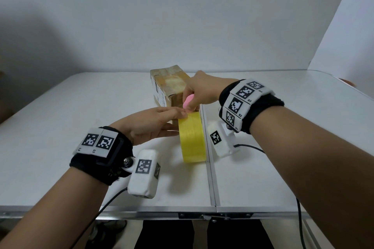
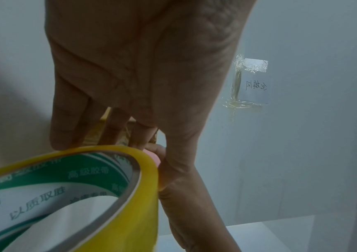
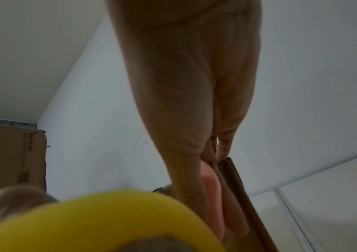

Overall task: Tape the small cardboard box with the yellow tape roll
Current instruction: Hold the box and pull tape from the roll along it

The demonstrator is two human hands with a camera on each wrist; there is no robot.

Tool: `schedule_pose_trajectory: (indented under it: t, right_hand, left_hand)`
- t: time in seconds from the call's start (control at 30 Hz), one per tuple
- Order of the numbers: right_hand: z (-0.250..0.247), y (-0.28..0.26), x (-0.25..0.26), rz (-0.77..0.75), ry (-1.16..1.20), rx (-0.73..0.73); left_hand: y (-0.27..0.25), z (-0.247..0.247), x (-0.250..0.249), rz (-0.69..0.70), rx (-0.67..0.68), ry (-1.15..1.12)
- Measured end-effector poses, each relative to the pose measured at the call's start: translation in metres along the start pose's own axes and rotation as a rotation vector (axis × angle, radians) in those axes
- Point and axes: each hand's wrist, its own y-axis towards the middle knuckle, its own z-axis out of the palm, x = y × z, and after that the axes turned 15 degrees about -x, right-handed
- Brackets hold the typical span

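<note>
Right at the middle of the white folding table (image 1: 81,107), the yellow tape roll (image 1: 193,137) stands on its edge, just left of the seam that runs from the near edge toward the far edge. Left hand (image 1: 153,125) lies alongside it with fingers held out straight, fingertips (image 2: 62,136) resting on the top of the roll's rim, thumb beneath against its side; nothing is curled round it. From the left wrist view the roll's inner core shows green and white printing. Right hand (image 1: 199,91) comes in from the right, fingers closed around a small pink object (image 1: 188,103) that sits right at the top of the roll, touching the left fingertips. What that pink thing is, I cannot tell. Behind both hands, toward the far edge, the small cardboard box (image 1: 170,85) rests on the table, its top glossy with clear tape, a printed label on its left face. The roll's top is just in front of the box's near end. Over in the right wrist view, a large brown carton (image 3: 11,156) leans by the wall, off the table.
</note>
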Motion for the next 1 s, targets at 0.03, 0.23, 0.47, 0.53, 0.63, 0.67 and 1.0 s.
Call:
schedule_pose_trajectory:
  t: [0.03, 0.23, 0.47, 0.53, 0.63, 0.67, 1.0]
  right_hand:
    - [0.0, -0.001, 0.0, -0.008, -0.008, 0.004]
    - [0.007, -0.006, -0.001, -0.065, -0.106, -0.012]
    - [0.007, -0.005, 0.002, -0.085, -0.182, -0.022]
    - [0.007, -0.003, 0.004, -0.081, -0.224, -0.014]
    - [0.004, -0.001, 0.006, -0.061, -0.286, 0.022]
    - [0.002, -0.001, 0.006, -0.048, -0.309, 0.037]
    - [-0.008, 0.001, 0.001, -0.012, -0.048, -0.009]
  left_hand:
    - [0.0, 0.0, 0.0, -0.001, -0.001, 0.006]
    - [0.002, 0.0, 0.001, -0.002, 0.007, 0.0]
    - [0.003, -0.001, 0.001, -0.009, 0.004, 0.004]
    - [0.003, -0.001, 0.001, -0.01, 0.005, -0.006]
    - [0.002, 0.0, 0.0, -0.003, 0.009, -0.007]
    - [0.002, -0.001, -0.001, -0.002, 0.015, -0.008]
    - [0.0, -0.006, -0.002, -0.019, 0.044, -0.012]
